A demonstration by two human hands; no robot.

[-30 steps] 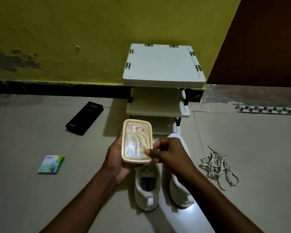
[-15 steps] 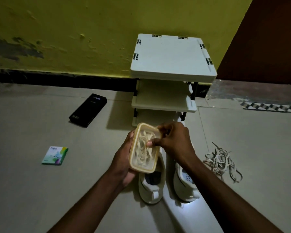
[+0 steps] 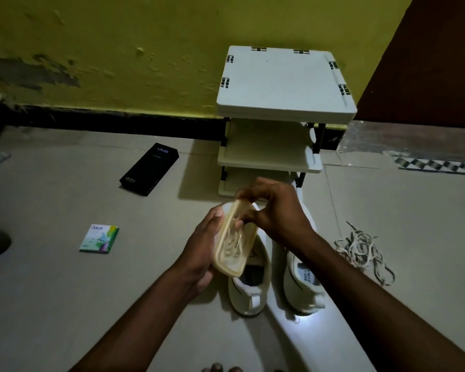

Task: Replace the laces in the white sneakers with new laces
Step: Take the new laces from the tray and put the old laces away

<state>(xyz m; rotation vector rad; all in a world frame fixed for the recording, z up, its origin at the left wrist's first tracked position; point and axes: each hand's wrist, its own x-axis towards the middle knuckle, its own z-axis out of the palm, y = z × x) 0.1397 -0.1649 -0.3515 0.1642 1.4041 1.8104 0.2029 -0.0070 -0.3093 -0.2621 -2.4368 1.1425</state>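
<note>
While the left hand cradles a tilted tub from its left side, fingers laid up along the rim and palm beneath, the right hand grips the tub's far end. Its thumb tip presses on the clear lid, and its other fingers hook over the far rim. Whether the lid sits tight or is lifted cannot be told. New laces lie coiled inside, seen through the lid, just below the right thumb and between the two hands. The tub hangs over the front of the sneakers, which stand side by side on the floor, heels toward the person. Old laces lie in a loose heap to the right, apart from the shoes. Beyond are a rack, a black box and a packet.
</note>
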